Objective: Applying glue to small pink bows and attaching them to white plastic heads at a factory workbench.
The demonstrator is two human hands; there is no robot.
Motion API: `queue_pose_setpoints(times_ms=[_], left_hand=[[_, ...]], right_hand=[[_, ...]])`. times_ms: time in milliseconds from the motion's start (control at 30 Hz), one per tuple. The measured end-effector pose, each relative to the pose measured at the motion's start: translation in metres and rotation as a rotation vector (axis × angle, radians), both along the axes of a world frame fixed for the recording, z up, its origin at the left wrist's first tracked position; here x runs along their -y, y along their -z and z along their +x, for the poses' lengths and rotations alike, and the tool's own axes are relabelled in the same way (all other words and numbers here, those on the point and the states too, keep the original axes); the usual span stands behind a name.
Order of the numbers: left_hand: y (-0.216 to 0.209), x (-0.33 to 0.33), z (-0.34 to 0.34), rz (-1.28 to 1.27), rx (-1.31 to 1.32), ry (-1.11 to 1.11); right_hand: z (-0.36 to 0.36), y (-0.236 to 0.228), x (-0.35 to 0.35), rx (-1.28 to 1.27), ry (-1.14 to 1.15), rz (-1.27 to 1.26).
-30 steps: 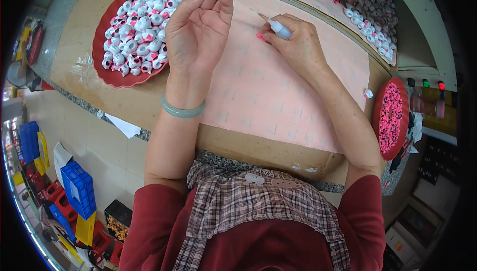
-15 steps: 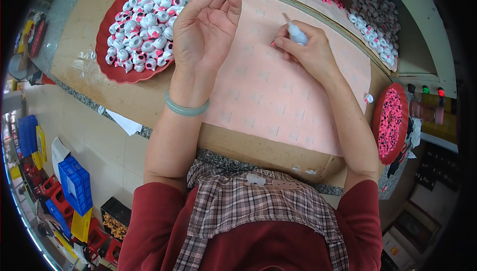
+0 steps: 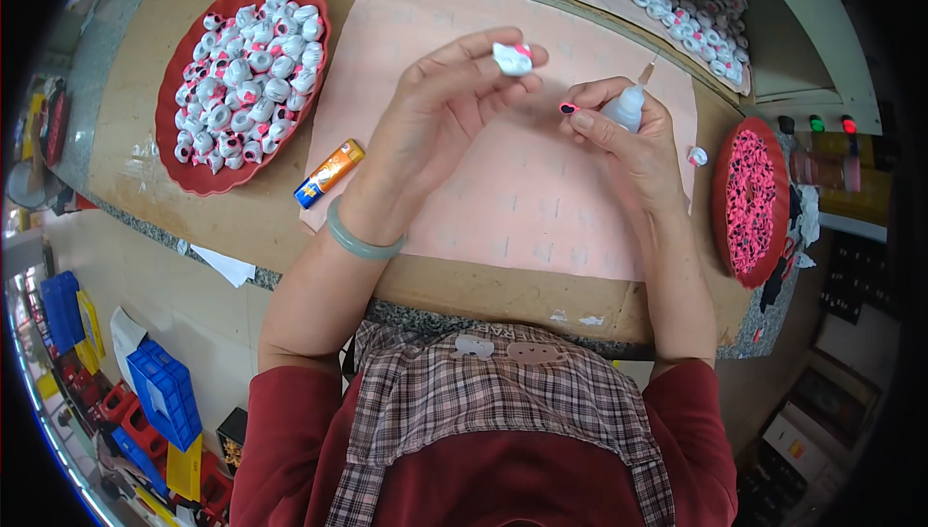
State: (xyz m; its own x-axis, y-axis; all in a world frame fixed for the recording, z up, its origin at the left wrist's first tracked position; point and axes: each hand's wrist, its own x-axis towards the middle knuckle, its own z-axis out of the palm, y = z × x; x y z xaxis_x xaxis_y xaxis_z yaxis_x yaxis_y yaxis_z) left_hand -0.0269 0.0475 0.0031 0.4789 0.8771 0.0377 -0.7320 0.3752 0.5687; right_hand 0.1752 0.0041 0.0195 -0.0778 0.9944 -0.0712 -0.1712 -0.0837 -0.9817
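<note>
Raised over the pink paper sheet [image 3: 503, 222], my left hand [image 3: 454, 92] pinches a small white cat-head-shaped piece [image 3: 512, 60] with a pink bow-like part between thumb and fingers. To its right, my right hand [image 3: 628, 140] keeps a pale needle-tipped squeeze bottle [image 3: 626, 107] tucked against the palm, its thin tip pointing up and away. The thumb and forefinger of the same hand hold a tiny pink-and-black piece [image 3: 567, 108]. A small gap separates this piece from the white one.
A red scalloped tray [image 3: 314, 5] heaped with white-and-pink pieces stands left. A red tray [image 3: 779, 189] of pink-and-black pieces sits right. One loose white piece [image 3: 697, 156] lies near it. An orange-and-blue pack [image 3: 329, 174] rests on the sheet's left edge. A shelf [image 3: 822, 102] holds rows of white pieces.
My left hand has come down and right with the white piece, away from the left tray. My right hand has shifted right and slightly down, and the orange-and-blue pack now shows.
</note>
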Motion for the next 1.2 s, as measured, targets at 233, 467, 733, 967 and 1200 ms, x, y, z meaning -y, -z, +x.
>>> queue_pose_setpoints(times_ms=[233,467,733,967,1200], left_hand=[[0.002,0.016,0.020,0.026,-0.223,0.113],[0.001,0.021,0.026,0.117,-0.376,0.087],[0.002,0.020,0.026,0.212,-0.503,0.099],[0.000,0.023,0.027,0.278,-0.549,0.099],[-0.001,0.028,0.030,0.332,-0.629,0.031]], right_hand=[[0.011,0.003,0.014,-0.270,0.079,-0.045],[0.006,0.002,0.020,-0.111,0.075,0.022],[0.011,0.002,0.018,0.000,0.047,0.031],[0.008,0.004,0.019,0.036,0.082,0.011],[-0.004,0.011,0.025,0.483,0.260,0.257]])
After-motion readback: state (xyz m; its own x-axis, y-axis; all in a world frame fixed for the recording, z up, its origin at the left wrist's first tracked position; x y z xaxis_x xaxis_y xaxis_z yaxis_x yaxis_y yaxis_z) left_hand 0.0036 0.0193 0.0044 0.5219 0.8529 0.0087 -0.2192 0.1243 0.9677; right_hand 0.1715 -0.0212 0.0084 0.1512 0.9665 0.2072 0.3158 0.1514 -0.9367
